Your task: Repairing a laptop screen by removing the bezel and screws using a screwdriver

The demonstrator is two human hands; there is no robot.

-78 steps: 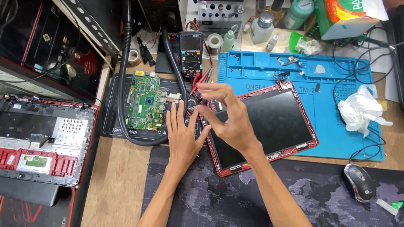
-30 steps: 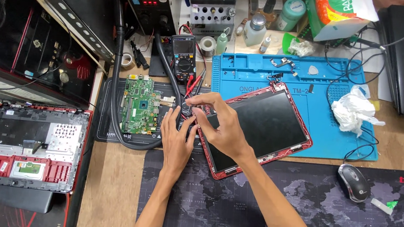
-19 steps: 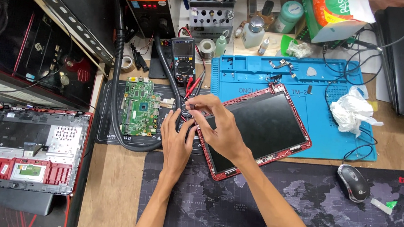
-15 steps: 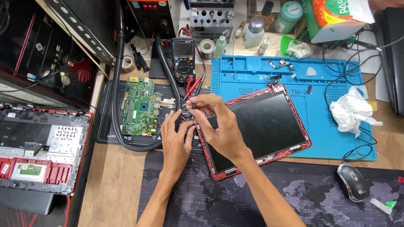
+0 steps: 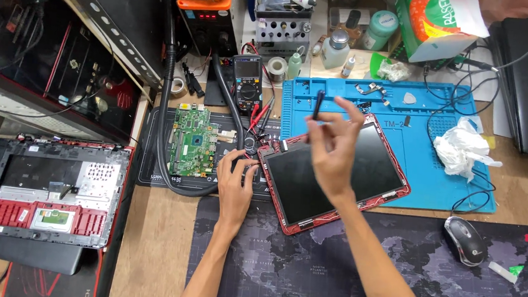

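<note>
Head view: your right hand (image 5: 334, 145) raised over red-framed laptop screen panel (image 5: 335, 171), fingers pinching thin black tool (image 5: 317, 105) upright. Your left hand (image 5: 237, 181) presses panel's left corner, fingers curled, beside green motherboard (image 5: 193, 142).

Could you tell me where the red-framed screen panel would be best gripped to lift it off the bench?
Probably by its two long red edges, coming from above. The red-framed screen panel lies flat and skewed, part on the blue mat, so only the rim offers a hold off the glass. The left hand already rests at its upper-left corner; the right hand holds a dark tool above it.
</note>
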